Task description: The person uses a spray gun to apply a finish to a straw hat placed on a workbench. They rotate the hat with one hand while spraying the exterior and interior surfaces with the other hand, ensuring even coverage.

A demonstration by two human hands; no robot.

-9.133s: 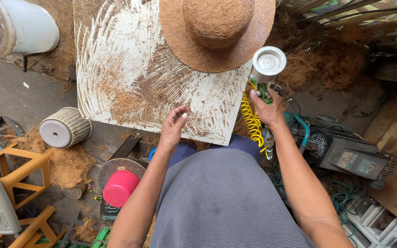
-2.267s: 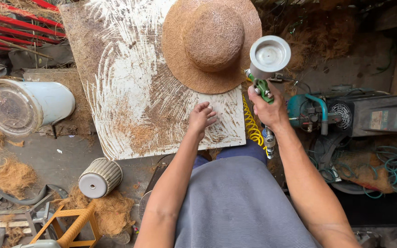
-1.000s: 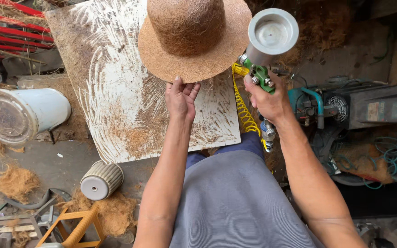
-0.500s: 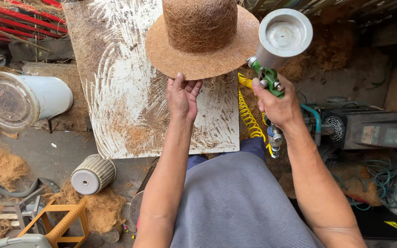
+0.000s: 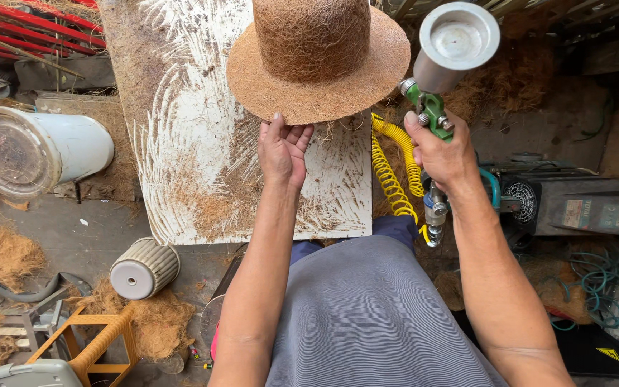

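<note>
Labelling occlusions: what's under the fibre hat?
Under the fibre hat lies the white scratched board, strewn with loose brown fibre. The left hand lifts the brim's near edge from below. The board beneath the crown is covered, and so is the hat's inside.

The fibre hat (image 5: 317, 57) loses its crown top to the upper edge, and its brim hides the left hand's (image 5: 283, 150) fingertips (probably touching underneath).
</note>
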